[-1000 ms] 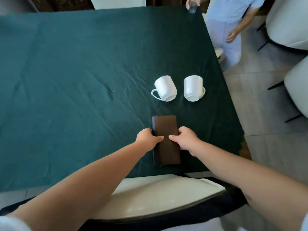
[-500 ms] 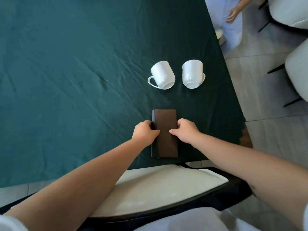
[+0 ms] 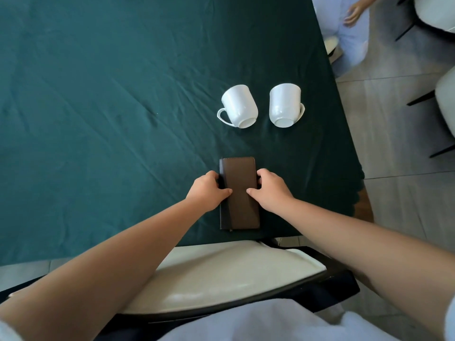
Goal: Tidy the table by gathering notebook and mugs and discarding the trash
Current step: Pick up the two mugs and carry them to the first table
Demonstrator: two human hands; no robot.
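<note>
Brown notebook [image 3: 242,193] lies closed on green tablecloth [image 3: 98,119], near table edge, right of centre. Left hand [image 3: 208,190] grips its left edge, fingers curled round spine, thumb on cover. Right hand [image 3: 270,189] grips right edge likewise. Two white mugs just beyond notebook, slightly apart: left mug [image 3: 240,107], right mug [image 3: 284,104]. Cream chair [image 3: 221,279] nearest camera.

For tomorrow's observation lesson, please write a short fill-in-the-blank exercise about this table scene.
1. Both hands, left hand and right hand, grip the brown ____.
2. The number of white mugs on the tablecloth is ____.
3. The tablecloth's colour is dark ____.

Missing words: notebook; two; green
</note>
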